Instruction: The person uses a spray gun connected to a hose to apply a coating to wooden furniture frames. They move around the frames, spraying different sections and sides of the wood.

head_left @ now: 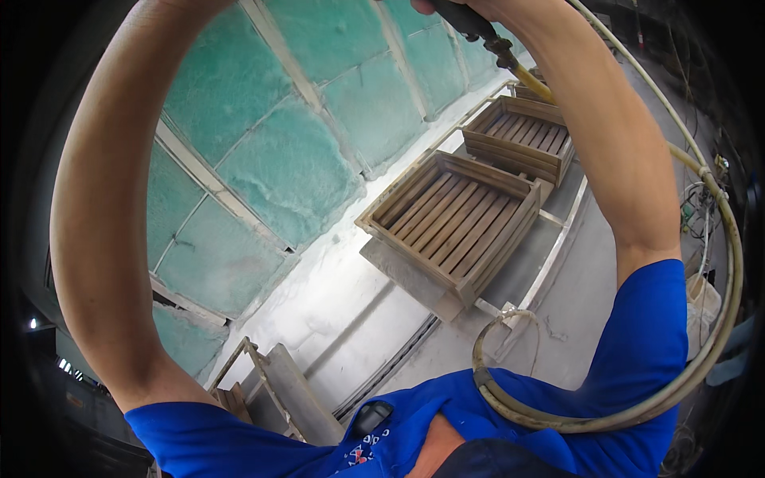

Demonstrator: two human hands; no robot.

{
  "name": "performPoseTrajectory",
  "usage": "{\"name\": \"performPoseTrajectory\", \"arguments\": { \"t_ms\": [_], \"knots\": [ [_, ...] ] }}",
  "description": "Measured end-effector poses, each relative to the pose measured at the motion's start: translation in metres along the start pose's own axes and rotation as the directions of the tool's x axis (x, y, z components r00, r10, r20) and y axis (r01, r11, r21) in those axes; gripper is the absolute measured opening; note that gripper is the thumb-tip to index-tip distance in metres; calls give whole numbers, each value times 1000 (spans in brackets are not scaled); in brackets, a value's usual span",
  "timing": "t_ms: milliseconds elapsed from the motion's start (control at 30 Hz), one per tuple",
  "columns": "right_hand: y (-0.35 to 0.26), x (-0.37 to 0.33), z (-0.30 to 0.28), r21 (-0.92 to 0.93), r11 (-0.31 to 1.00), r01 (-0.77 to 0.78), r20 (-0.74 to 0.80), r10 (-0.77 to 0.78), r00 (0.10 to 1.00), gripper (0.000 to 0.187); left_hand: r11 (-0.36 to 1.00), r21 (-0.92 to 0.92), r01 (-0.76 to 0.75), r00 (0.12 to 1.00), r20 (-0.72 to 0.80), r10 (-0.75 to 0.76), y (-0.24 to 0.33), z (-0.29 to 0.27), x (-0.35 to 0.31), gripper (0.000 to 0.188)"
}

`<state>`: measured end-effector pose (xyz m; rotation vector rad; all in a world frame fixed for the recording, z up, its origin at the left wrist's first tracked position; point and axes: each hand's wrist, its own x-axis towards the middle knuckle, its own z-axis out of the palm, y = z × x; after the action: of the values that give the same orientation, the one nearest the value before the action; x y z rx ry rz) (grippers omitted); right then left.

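Hose (721,263) loops from 5 to 1 o'clock, feeding a dark spray handle (470,22) at 12, raised overhead. Right hand (446,6) seems clenched on it; left hand unseen. Wooden crates (454,223) rest centre.

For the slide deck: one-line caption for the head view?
Raised right hand grips a hose-fed spray tool above two slatted wooden crates by green filter wall.
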<state>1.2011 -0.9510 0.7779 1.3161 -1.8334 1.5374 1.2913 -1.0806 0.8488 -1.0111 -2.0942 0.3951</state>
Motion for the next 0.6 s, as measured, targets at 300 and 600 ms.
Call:
{"name": "performPoseTrajectory", "arguments": {
  "t_ms": [300, 600],
  "knots": [
    [22, 7, -13, 2, 998, 57, 22, -57, 998, 24, 994, 5, 111, 994, 21, -111, -5, 10, 18, 16],
    [21, 15, -9, 59, 975, 215, -97, -209, 973, 28, 984, 149, 97, 988, 103, -113, -4, -13, 38, 18]
  ]
}}
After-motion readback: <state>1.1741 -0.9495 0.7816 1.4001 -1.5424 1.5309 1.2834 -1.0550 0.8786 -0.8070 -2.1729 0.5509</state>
